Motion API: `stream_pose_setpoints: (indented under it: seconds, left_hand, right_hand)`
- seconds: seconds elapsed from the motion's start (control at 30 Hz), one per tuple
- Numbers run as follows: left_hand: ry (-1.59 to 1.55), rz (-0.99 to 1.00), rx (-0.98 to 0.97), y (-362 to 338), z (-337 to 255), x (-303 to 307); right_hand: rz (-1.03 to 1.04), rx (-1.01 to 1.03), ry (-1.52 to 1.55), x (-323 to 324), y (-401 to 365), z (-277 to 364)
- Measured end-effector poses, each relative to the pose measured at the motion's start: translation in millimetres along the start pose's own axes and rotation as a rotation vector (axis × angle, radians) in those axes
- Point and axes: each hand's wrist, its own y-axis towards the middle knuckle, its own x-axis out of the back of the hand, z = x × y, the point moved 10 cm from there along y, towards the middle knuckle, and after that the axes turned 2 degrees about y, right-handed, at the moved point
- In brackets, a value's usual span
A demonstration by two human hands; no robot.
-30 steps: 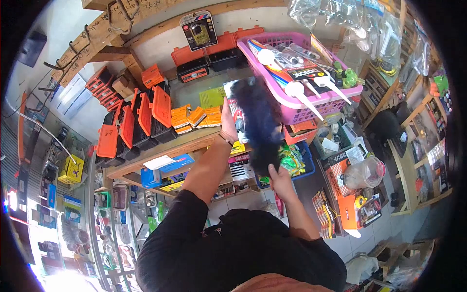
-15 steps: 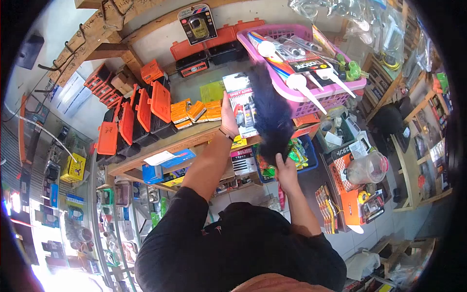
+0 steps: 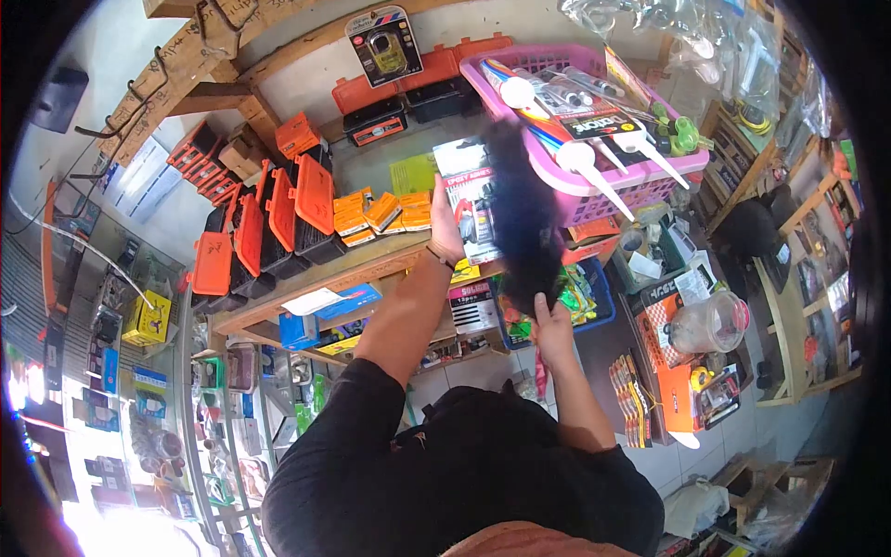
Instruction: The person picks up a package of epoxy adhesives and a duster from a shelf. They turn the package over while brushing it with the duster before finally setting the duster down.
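My left hand [image 3: 446,223] grips the edge of a carded pack of epoxy adhesive [image 3: 467,206], held upright over the shelf's front edge. A fluffy dark duster [image 3: 525,209] is in my right hand [image 3: 555,327], whose fingers close round its lower end. The duster's bristles are blurred and overlap the right side of the pack, hiding part of it. Behind the duster's upper part stands a pink basket [image 3: 608,184] with white nozzles, syringes and packets in it. Small yellow-orange boxes [image 3: 382,213] lie on the shelf just left of my left hand.
Black cases with orange lids [image 3: 314,195] line the wooden shelf [image 3: 306,288] at the left. A carded padlock [image 3: 383,46] hangs at the back. Low on the right are a blue bin [image 3: 603,320], a clear jar [image 3: 710,323] and an orange box [image 3: 676,395].
The duster has shifted slightly against the pack and its bristles look more smeared. Both hands keep their hold. The whole scene sits a little further right in the view.
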Motion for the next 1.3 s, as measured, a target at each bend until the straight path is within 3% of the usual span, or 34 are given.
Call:
stream_pose_setpoints:
  seconds: [0.03,0.07,0.13,0.17,0.2,0.27,0.3,0.33,0.4,0.43,0.47,0.53,0.57,0.6,0.67,0.7,0.73,0.8,0.83,0.87,0.93,0.97,1.07,1.13,1.17,1.2,1.3]
  left_hand:
    - [-0.027,0.192,0.038,1.8,-0.9,-18.3]
    - [0.132,-0.294,-0.062,-3.3,-4.5,30.3]
    - [0.215,-0.046,0.095,0.1,14.8,3.9]
    - [0.167,-0.008,0.051,-5.9,12.3,-2.9]
    - [0.166,-0.009,0.052,-6.0,10.6,5.4]
    - [0.007,-0.250,-0.033,-5.7,-5.4,49.0]
    - [-0.083,-0.217,-0.031,-4.2,-3.7,38.8]
    - [-0.082,-0.217,-0.030,-4.1,-2.2,31.9]
    - [0.057,-0.105,0.087,-1.7,13.9,8.5]
    - [0.237,-0.107,0.051,-0.9,14.3,15.3]
    - [0.121,-0.037,0.052,-4.8,14.0,8.3]
    - [0.010,-0.158,0.086,-3.1,15.2,-2.0]
    - [-0.165,-0.236,0.020,-3.0,5.2,26.9]
    - [-0.295,0.065,0.033,3.8,0.3,-8.4]
    - [0.034,-0.100,0.065,-1.8,15.4,-2.7]
    - [0.432,-0.199,0.032,-1.8,10.5,27.0]
    - [0.126,-0.079,0.078,-4.8,11.9,12.1]
    - [0.158,0.047,0.007,-4.0,12.1,-8.9]
    - [0.111,-0.261,-0.082,-5.5,-7.6,36.7]
    - [0.032,-0.004,-0.005,-3.2,-1.3,27.2]
    - [-0.207,0.188,0.053,0.4,1.0,-6.6]
    - [0.095,-0.140,0.069,0.8,11.7,3.4]
    - [0.120,-0.121,0.078,0.2,14.8,5.4]
    - [0.015,-0.112,0.001,2.3,-0.1,17.8]
    - [0.173,-0.256,-0.054,-2.2,-5.6,38.6]
    - [0.122,-0.316,-0.077,-1.5,-3.9,33.1]
    - [0.163,-0.109,0.084,-4.6,16.2,24.3]
  right_hand:
    - [0.038,0.022,-0.072,-3.9,-1.7,3.5]
    - [0.042,0.018,-0.077,-2.6,-0.3,-1.2]
    - [0.200,0.146,-0.380,-20.5,-7.2,10.5]
    - [0.199,0.276,-0.292,-20.8,-14.4,27.4]
    - [0.198,0.274,-0.293,-21.4,-14.8,28.3]
    - [0.054,0.000,0.109,-6.6,-8.1,6.6]
    - [0.024,-0.053,0.004,-2.2,-4.7,-1.5]
    - [0.025,-0.052,0.006,-3.1,-4.7,-4.8]
    - [0.184,0.209,-0.201,-23.2,-11.4,15.0]
    - [0.209,0.139,-0.251,-22.8,-11.0,6.7]
    - [0.209,0.138,-0.256,-20.9,-8.4,2.7]
    - [0.056,0.073,-0.030,-8.0,-3.2,2.8]
    - [0.039,-0.030,0.115,-4.5,-5.6,-3.8]
    - [0.043,-0.030,0.114,-6.6,-8.8,4.0]
    - [0.209,0.114,-0.184,-24.5,-16.5,22.0]
    - [0.258,0.217,-0.351,-22.1,3.1,-11.1]
    - [0.259,0.213,-0.350,-22.9,1.5,-10.1]
    - [0.140,0.082,-0.094,-12.0,2.0,-10.2]
    - [0.117,-0.013,0.127,-11.6,-2.4,-7.7]
    - [0.122,-0.008,0.120,-14.9,-5.6,-1.7]
    - [0.168,-0.103,0.069,-18.7,-12.9,-5.7]
    - [0.263,-0.047,0.065,-23.5,-8.9,-7.3]
    - [0.140,0.082,-0.138,-2.4,-4.2,9.6]
    - [0.133,0.035,0.044,0.2,-2.3,7.4]
    - [0.188,-0.020,-0.010,-3.4,-3.2,2.7]
    - [0.246,-0.076,-0.067,-8.0,-6.1,-0.7]
    - [0.213,0.060,-0.117,-12.8,-0.2,12.1]
